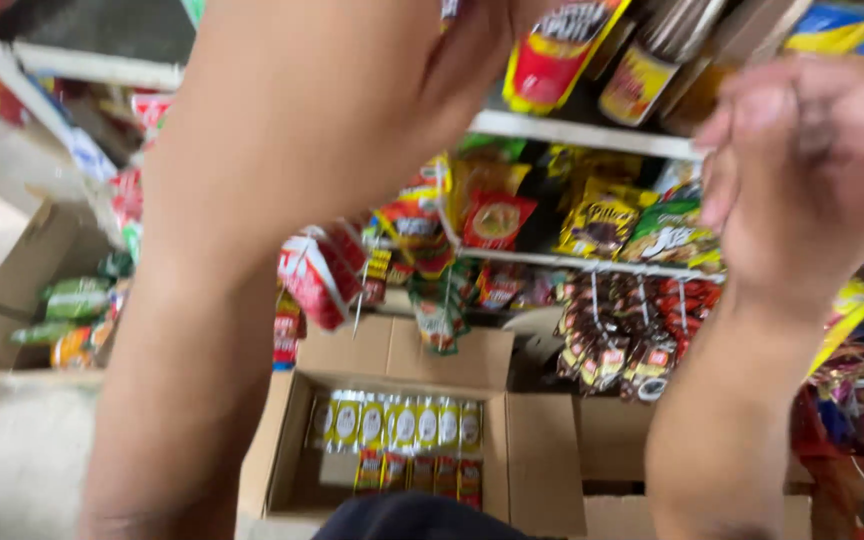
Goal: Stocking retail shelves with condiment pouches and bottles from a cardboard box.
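The right hand [802,170], loosely clenched and seemingly empty, is nearer the brown jar [652,70] at its ten o'clock, upright on the shelf [572,135], while the left hand [482,50] reaches up at twelve o'clock toward a red-and-yellow packet [557,50], its grip hidden.

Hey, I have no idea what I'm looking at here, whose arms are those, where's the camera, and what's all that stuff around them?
There is one picture, taken by a camera worn on a person's head, looking down past their own bare arms. The left hand reaches up out of the frame, so only its forearm shows. The blurred right hand is raised near a white shop shelf with a red-and-yellow pouch and a brown bottle with a yellow label; whether it holds anything cannot be told. Below, an open brown cardboard box on the floor holds rows of small yellow and red packets. Colourful snack bags hang on the racks behind.
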